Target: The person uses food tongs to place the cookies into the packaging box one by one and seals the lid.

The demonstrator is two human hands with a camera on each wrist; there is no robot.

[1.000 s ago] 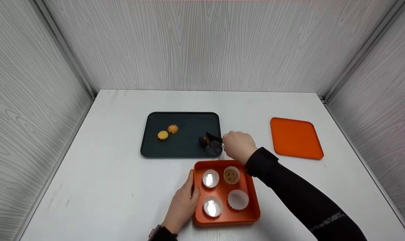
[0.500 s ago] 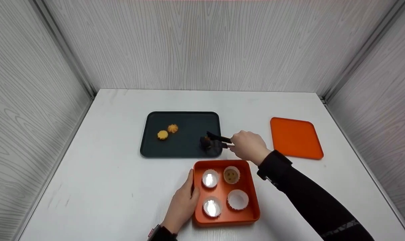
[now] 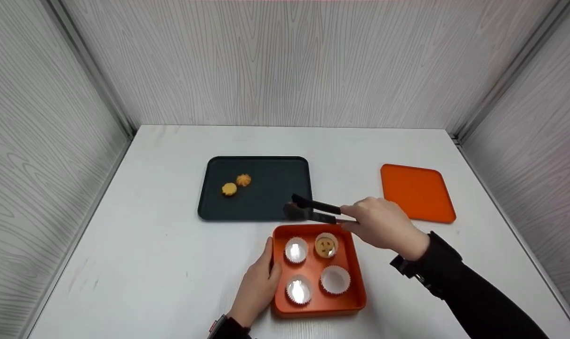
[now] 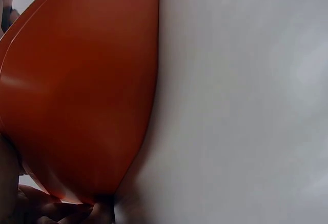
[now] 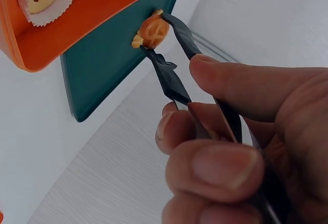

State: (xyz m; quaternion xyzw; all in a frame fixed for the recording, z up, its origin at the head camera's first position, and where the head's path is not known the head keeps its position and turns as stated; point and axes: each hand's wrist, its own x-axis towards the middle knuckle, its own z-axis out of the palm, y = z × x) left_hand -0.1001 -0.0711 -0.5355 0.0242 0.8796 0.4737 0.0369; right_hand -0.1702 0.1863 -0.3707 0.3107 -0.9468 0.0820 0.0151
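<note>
In the head view my right hand (image 3: 383, 223) holds a pair of tongs (image 3: 320, 205) with black tips. The right wrist view shows a round orange-brown cookie (image 5: 154, 30) with a lattice top between those tips, overlapping the dark green tray (image 5: 97, 80). My left hand (image 3: 256, 287) grips the left wall of an orange square box (image 3: 320, 312), thumb at the rim. Inside the box stand several white paper cups (image 3: 335, 280); the back right one holds a pale cookie (image 3: 325, 246) with small holes. The left wrist view shows mostly the box's outer side (image 4: 87, 80).
Two small yellowish cookies, one flat (image 3: 228, 189) and one ridged (image 3: 243, 180), lie on the left half of the green tray behind the box. An orange lid-like square (image 3: 416, 193) lies at the right. Grey wood-grain panels (image 3: 289, 66) bound the white table.
My right hand has drawn back rightward and nearer, bringing the tongs and cookie from the tray's front right corner towards the box. My left hand and the box stay in place.
</note>
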